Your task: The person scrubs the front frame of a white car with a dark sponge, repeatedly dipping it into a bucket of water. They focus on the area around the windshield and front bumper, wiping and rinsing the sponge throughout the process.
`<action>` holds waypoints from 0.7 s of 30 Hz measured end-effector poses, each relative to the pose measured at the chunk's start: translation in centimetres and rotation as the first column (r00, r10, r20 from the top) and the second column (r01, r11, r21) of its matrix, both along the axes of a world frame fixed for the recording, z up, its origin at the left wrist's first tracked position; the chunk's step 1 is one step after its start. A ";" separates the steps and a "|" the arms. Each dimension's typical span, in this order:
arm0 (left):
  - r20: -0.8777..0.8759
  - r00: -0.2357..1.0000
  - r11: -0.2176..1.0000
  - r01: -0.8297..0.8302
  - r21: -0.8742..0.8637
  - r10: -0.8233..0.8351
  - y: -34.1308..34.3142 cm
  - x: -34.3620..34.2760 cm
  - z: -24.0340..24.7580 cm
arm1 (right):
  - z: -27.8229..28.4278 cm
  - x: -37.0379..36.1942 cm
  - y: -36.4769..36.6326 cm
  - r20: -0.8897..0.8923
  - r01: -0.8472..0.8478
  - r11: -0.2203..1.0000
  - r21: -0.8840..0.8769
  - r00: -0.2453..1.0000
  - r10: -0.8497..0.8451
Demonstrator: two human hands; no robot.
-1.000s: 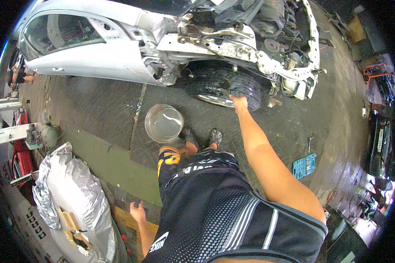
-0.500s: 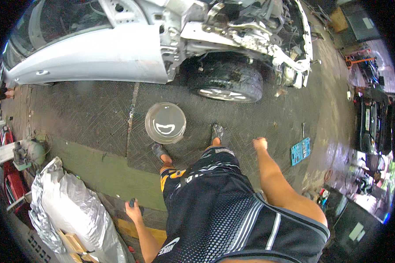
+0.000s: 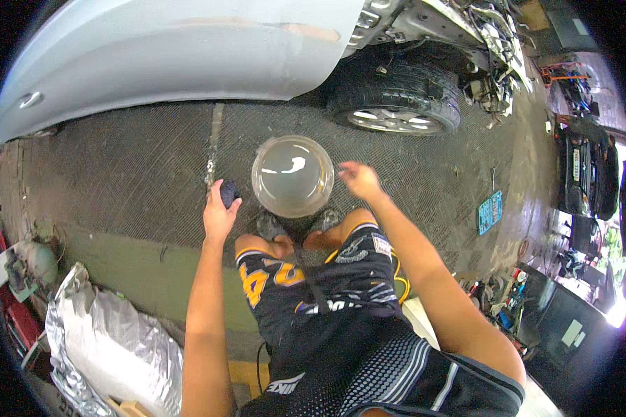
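Note:
A round translucent tub of cloudy greyish water stands on the floor in front of my feet. My left hand is left of the tub, fingers wrapped round a small dark pad whose exact kind I cannot make out. My right hand hangs beside the tub's right rim, a little blurred, with its fingers loosely stretched toward the rim and nothing seen in them. Across from me is the silver car door, with a brownish patch near its right end.
Right of the door, a wheel sits under the car's stripped front. A blue tool case lies on the floor at right. Silver sheeting covers something at lower left. A yellow hose runs beside my right leg.
I have lowered into a crouch nearer the car and tub. My left hand has come forward with the dark pad, and my right hand has moved in beside the tub.

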State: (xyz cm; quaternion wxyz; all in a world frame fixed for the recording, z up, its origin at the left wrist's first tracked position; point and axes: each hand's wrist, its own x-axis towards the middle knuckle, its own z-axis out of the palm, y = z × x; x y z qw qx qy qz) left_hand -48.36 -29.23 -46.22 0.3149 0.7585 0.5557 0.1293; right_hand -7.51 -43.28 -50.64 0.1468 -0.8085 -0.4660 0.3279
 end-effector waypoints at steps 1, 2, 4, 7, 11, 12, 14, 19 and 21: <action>0.018 0.999 0.999 0.033 0.026 -0.033 0.6 1.4 -2.1 | -2.9 -1.7 1.1 -0.089 -0.035 0.998 -0.059 0.996 0.030; 0.034 0.997 0.996 0.071 0.054 -0.073 1.3 3.1 -4.2 | -5.9 -3.5 2.1 -0.059 -0.086 0.993 -0.079 0.995 0.082; 0.022 0.990 0.988 0.140 0.072 -0.142 2.7 6.0 -8.1 | -8.9 -7.1 5.3 -0.058 -0.117 0.952 -0.283 0.993 0.104; -0.077 0.944 0.928 0.329 0.175 -0.320 4.5 10.0 -15.1 | -22.3 -8.3 6.2 0.128 -0.230 0.948 -0.221 0.956 0.262; -0.043 0.927 0.844 0.357 0.399 -0.372 6.6 12.2 -22.0 | -30.2 -10.4 9.7 0.199 -0.225 0.936 -0.269 0.938 0.283; -0.036 0.930 0.826 0.343 0.447 -0.367 6.8 12.1 -23.1 | -31.2 -11.2 10.6 0.170 -0.221 0.933 -0.283 0.946 0.276; -0.003 0.907 0.774 0.362 0.519 -0.422 6.9 13.9 -24.1 | -37.2 -11.1 9.5 0.254 -0.158 0.948 -0.278 0.939 0.231; 0.038 0.913 0.746 0.307 0.591 -0.406 6.7 13.1 -24.5 | -44.8 -16.8 6.7 0.380 -0.066 0.979 -0.191 0.915 0.136; 0.020 0.903 0.705 0.321 0.632 -0.429 6.7 14.1 -24.5 | -44.2 -14.9 5.3 0.268 -0.142 0.962 -0.232 0.942 0.204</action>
